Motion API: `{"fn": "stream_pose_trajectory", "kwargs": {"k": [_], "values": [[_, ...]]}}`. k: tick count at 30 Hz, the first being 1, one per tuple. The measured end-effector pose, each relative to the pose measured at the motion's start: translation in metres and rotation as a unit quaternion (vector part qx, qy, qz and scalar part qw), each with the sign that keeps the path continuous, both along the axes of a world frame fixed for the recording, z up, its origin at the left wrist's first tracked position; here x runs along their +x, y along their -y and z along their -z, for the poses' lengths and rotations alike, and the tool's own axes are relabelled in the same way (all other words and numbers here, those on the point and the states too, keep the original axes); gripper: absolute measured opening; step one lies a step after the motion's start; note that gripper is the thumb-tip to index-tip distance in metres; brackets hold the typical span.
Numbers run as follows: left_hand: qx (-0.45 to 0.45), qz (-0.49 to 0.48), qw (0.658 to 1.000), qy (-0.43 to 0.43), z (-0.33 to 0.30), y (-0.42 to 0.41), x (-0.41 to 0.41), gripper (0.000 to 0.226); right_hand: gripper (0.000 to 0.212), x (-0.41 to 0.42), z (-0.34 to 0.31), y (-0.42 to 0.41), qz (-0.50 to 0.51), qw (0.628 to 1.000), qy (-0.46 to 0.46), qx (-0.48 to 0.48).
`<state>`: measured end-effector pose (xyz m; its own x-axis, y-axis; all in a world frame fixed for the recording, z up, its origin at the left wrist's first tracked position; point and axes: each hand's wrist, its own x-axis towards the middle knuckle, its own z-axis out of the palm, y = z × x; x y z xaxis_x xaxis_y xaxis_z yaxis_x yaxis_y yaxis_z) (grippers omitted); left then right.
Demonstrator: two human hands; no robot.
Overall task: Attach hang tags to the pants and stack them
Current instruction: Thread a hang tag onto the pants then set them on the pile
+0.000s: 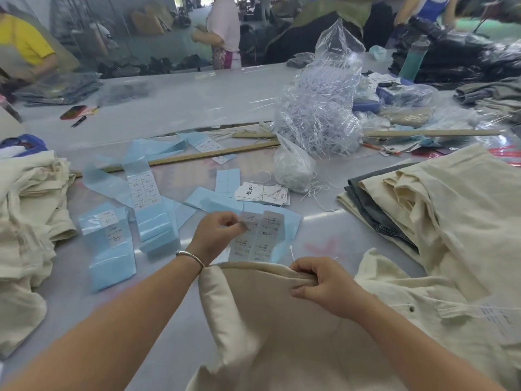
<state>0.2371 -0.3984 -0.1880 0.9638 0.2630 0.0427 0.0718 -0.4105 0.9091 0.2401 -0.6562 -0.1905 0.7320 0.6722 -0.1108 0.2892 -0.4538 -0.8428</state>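
1. On the far left of the worktable (169,320), a heap of cream pants (25,221) lies loosely piled, likely either tagged or waiting.
2. Just right of it, blue label strips (135,198) and backing sheets spread across the surface.
3. At centre, the person's left hand (217,235), bracelet at the wrist, pinches the corner of a printed sticker sheet (258,238), fingers curled on it, apparently peeling off a label.
4. Beyond it sit a small stack of hang tags (262,194) and a bag of white strings (293,167).
5. The right hand (321,286) grips the folded edge of the cream pants (282,334) lying nearest the camera.
6. Further right, folded pants (451,210) form a stack.
7. The tagging step seems under way; next, the peeled label needs careful placement on a tag before stringing.
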Motion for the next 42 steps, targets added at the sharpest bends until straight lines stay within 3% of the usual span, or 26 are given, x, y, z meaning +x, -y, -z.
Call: {"fn": "stream_pose_trajectory", "kwargs": {"k": [2, 4, 8, 10, 15, 21, 25, 28, 31, 33, 36, 40, 42], "values": [[-0.164, 0.002, 0.983, -0.078, 0.012, -0.002, 0.005, 0.014, 0.016, -0.001, 0.002, -0.002, 0.001, 1.000, 0.019, -0.021], [-0.240, -0.023, 0.965, -0.103, 0.022, -0.003, 0.011, 0.019, 0.018, -0.003, 0.002, -0.001, -0.019, 0.998, 0.035, -0.050], [-0.296, -0.139, 0.941, -0.091, 0.021, -0.014, 0.030, 0.023, 0.042, 0.003, -0.001, 0.012, -0.071, 0.958, 0.184, -0.208], [-0.353, -0.166, 0.918, -0.069, 0.010, -0.026, 0.040, 0.020, 0.050, 0.008, -0.001, 0.022, -0.058, 0.940, 0.211, -0.260], [-0.421, -0.192, 0.886, -0.027, -0.032, -0.046, 0.062, 0.019, 0.050, 0.003, 0.005, 0.034, -0.032, 0.957, 0.165, -0.235], [-0.403, -0.103, 0.907, -0.064, -0.093, -0.060, 0.089, 0.008, 0.041, -0.002, 0.012, 0.032, -0.027, 0.958, 0.177, -0.225], [-0.398, -0.100, 0.910, 0.048, -0.143, -0.063, 0.115, 0.025, 0.041, -0.001, 0.015, 0.032, -0.023, 0.959, 0.173, -0.224], [-0.395, -0.123, 0.895, 0.167, -0.175, -0.075, 0.129, 0.010, 0.038, 0.000, 0.017, 0.031, -0.014, 0.960, 0.166, -0.224], [-0.416, -0.079, 0.871, 0.249, -0.180, -0.093, 0.133, 0.008, 0.032, 0.000, 0.018, 0.030, -0.009, 0.962, 0.163, -0.218], [-0.376, -0.121, 0.890, 0.227, -0.156, -0.102, 0.134, 0.007, 0.029, 0.000, 0.018, 0.028, -0.003, 0.960, 0.167, -0.224], [-0.364, -0.175, 0.907, 0.117, -0.104, -0.108, 0.126, 0.047, 0.027, 0.000, 0.018, 0.028, 0.003, 0.958, 0.167, -0.233], [-0.395, -0.112, 0.911, -0.044, -0.075, -0.116, 0.115, 0.013, 0.025, 0.000, 0.017, 0.028, -0.001, 0.961, 0.153, -0.230], [-0.344, -0.115, 0.926, -0.101, -0.070, -0.116, 0.115, 0.016, 0.024, 0.000, 0.017, 0.027, -0.001, 0.960, 0.154, -0.233]]}}
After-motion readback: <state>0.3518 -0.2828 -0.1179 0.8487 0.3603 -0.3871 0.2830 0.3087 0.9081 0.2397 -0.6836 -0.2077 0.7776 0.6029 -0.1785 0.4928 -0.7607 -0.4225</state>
